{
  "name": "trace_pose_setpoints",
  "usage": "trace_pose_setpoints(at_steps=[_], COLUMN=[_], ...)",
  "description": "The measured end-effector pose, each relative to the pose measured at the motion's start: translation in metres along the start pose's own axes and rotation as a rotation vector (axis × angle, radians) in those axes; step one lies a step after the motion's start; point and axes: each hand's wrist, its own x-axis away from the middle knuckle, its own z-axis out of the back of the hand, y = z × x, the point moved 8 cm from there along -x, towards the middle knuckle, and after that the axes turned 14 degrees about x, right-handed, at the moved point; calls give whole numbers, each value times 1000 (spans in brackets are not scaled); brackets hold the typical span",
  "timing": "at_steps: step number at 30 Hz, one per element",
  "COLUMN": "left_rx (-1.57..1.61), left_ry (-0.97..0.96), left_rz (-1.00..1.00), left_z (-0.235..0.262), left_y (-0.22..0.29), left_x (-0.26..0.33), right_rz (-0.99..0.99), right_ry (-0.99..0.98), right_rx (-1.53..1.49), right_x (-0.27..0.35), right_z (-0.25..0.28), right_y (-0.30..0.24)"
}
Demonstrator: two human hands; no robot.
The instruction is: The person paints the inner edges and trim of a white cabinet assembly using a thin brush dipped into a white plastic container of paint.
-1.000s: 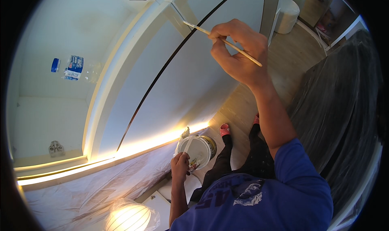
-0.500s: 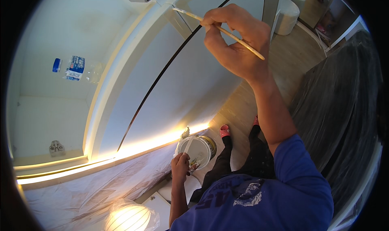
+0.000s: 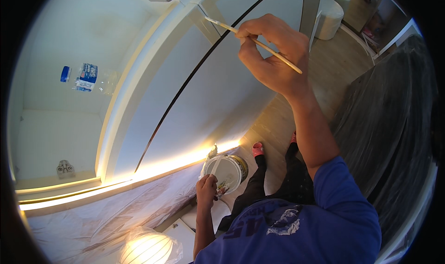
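My right hand (image 3: 278, 55) pinches a thin paintbrush (image 3: 269, 49) with a pale wooden handle. Its whitened tip touches, or nearly touches, the white cabinet frame (image 3: 187, 14) beside a narrow joint at the top. Low on the left, my left hand (image 3: 206, 191) is closed around the near end of a pale, narrow strip (image 3: 215, 166). That strip crosses the mouth of a round paint bucket (image 3: 244, 168); whether it is the bucket's handle or a stick, I cannot tell. Paint-smeared items partly show at the bucket's near side, beside my fingers.
A clear plastic bottle (image 3: 86, 78) with a blue cap lies in the open cabinet at left. Bright strip lighting runs along the panel's lower edge. Plastic sheeting (image 3: 116, 217) and a glowing round lamp (image 3: 147, 249) are below; a plastic-wrapped dark piece (image 3: 384, 111) stands right.
My right hand and the paintbrush have shifted slightly down and to the right, the tip moving along the frame's joint. My left hand and the bucket have stayed nearly still.
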Motion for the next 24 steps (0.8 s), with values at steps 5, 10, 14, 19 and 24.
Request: trace_pose_setpoints(at_steps=[5, 10, 14, 19, 24], left_rx=[23, 12, 31, 10, 5], left_ry=[9, 5, 4, 4, 14], left_rz=[21, 12, 17, 9, 29], left_z=[1, -1, 0, 1, 1], left_y=[0, 4, 1, 1, 3], left_x=[-1, 1, -1, -2, -1], right_rz=[25, 49, 89, 60, 68], right_ry=[-4, 31, 92, 16, 63], right_rx=[18, 10, -8, -5, -3], right_x=[-8, -18, -22, -13, -10], right_z=[1, 1, 0, -3, -3], right_y=[-9, -13, -10, -11, -10])
